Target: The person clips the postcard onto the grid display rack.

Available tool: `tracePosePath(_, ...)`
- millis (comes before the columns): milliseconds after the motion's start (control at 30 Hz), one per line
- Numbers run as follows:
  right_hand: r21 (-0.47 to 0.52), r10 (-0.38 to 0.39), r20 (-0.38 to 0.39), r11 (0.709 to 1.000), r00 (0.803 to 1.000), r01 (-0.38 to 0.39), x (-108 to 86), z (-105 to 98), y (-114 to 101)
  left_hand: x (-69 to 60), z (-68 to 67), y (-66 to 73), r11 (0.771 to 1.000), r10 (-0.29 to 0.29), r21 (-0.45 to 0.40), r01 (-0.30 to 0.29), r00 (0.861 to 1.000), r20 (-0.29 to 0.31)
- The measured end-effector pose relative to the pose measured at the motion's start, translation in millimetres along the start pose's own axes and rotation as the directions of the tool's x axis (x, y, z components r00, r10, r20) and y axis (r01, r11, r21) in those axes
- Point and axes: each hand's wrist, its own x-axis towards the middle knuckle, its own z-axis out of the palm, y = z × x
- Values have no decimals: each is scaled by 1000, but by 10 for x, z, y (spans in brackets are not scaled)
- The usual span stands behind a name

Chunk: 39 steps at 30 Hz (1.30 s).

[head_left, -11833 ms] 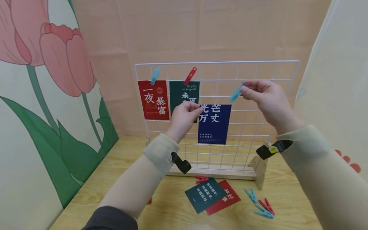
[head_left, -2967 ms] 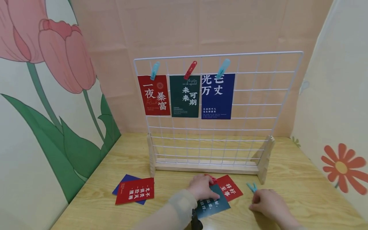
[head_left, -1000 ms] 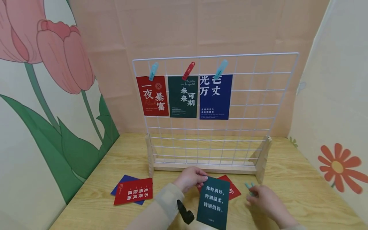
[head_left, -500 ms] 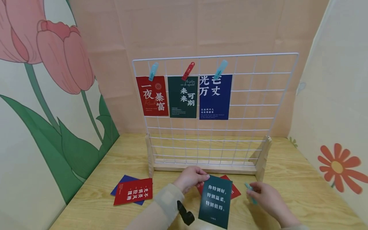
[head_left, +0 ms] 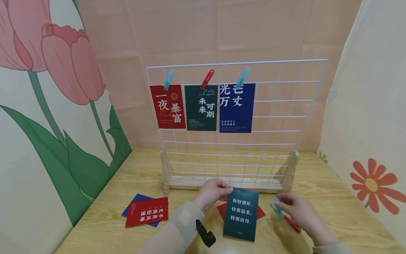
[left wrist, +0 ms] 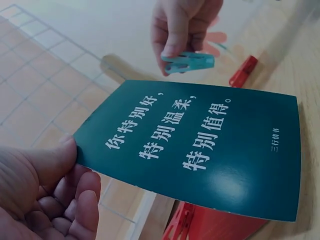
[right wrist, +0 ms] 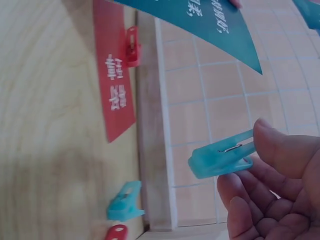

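Note:
My left hand [head_left: 210, 195] pinches the upper left corner of a green card [head_left: 241, 215], held up over a red card [head_left: 221, 212] on the table. In the left wrist view the green card [left wrist: 200, 150] fills the middle. Between thumb and fingers my right hand [right wrist: 285, 185] pinches a teal clip [right wrist: 220, 155] by its handle end. On the white grid rack [head_left: 272, 116] hang a red card [head_left: 169, 116], a green card [head_left: 196, 121] and a blue card [head_left: 238, 116], each under one clip.
A red card [head_left: 147, 211] overlaps a blue card [head_left: 137, 198] at the left of the table. Near my right hand lie a red clip [head_left: 291, 223] and a teal clip [right wrist: 124, 202]. Another red clip [right wrist: 132, 47] lies by the rack's wooden base [head_left: 203, 185].
My left hand has lifted the green card from the table and raised it slightly. My right hand has taken up a teal clip. Earlier, the blue card was moved up and clipped on the rack.

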Motion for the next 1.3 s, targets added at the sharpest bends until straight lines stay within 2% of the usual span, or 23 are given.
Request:
tracePosePath(167, 53, -21, -10, 998, 1000, 22, -16, -64, -49, 9, 13, 74, 1000, 18, -12, -18, 1000, 5)
tracePosePath(467, 67, -99, -60, 992, 993, 103, -13, -207, -116, 29, 24, 247, 999, 31, 18, -31, 999, 14)
tracePosePath(700, 95, -136, -82, 985, 987, 144, -8, -362, -218, 56, 47, 399, 999, 43, -4, -43, 999, 16)
tracePosePath(1100, 92, -252, -123, 960, 960, 264, 6, -709, -403, 120, 77, 662, 993, 110, 41, -109, 994, -11)
tracePosePath(1300, 68, -269, -146, 957, 952, 281, 24, -881, -501, 145, 100, 809, 991, 129, 44, -128, 991, -21)
